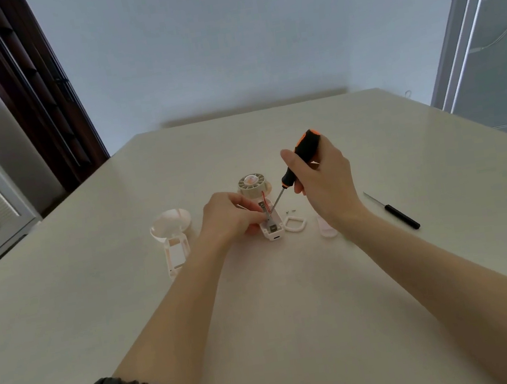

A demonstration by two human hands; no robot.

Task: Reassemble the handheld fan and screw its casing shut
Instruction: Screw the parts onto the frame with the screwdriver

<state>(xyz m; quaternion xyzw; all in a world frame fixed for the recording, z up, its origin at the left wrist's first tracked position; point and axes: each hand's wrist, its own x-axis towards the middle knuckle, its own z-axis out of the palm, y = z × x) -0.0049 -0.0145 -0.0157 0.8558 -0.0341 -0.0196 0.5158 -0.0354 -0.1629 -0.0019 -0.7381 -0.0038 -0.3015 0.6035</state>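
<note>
The open white fan body (272, 226) lies on the table with its circuit board showing and red wires running up to the round fan head (252, 185). My left hand (232, 216) grips the body's left side, fingers curled at the board. My right hand (319, 179) holds a black and orange screwdriver (300, 152), tilted, its tip down on the board. Two small screws (290, 210) lie just right of the body.
The other casing half with its domed cover (171, 232) lies to the left. A white ring piece (295, 222) and a pale cap (327, 228) sit on the right, with a thin black screwdriver (393, 211) farther right. A beige table (259, 288) holds them all.
</note>
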